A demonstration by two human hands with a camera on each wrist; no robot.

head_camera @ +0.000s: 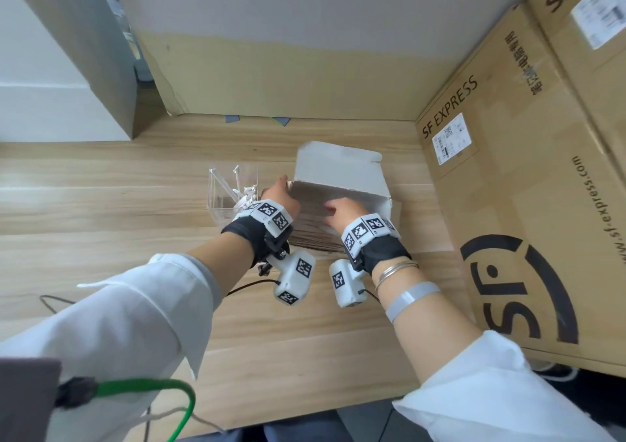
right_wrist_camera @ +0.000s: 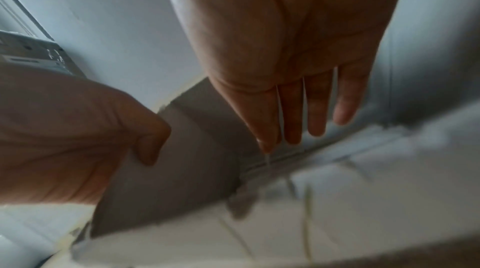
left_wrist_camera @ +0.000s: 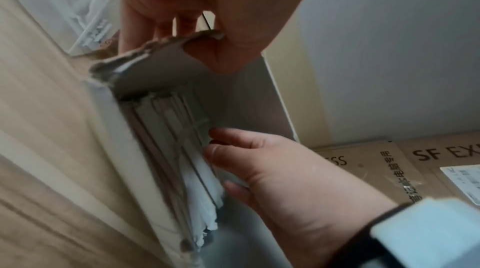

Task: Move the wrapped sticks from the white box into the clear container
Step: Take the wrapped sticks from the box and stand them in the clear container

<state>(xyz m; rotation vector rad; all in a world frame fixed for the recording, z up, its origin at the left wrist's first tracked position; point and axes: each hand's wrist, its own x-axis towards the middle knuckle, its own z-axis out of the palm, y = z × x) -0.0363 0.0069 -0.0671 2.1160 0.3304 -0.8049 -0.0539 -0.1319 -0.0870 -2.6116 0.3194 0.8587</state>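
The white box (head_camera: 338, 167) lies on the wooden table with its lid flap raised. My left hand (head_camera: 279, 189) pinches the torn end flap (left_wrist_camera: 161, 61) at the box's left end, thumb inside. My right hand (head_camera: 338, 206) is inside the box, with its straight fingers (right_wrist_camera: 315, 112) touching the wrapped sticks (left_wrist_camera: 182, 149) lying in a packed layer. The clear container (head_camera: 220, 201) stands just left of the box, beside my left hand, with a few wrapped sticks (head_camera: 247, 194) in it.
Large SF Express cartons (head_camera: 508, 204) wall off the right side, close to the white box. A cardboard panel (head_camera: 288, 79) stands behind. A white block (head_camera: 50, 85) sits at the far left. A green cable (head_camera: 152, 387) hangs near my body.
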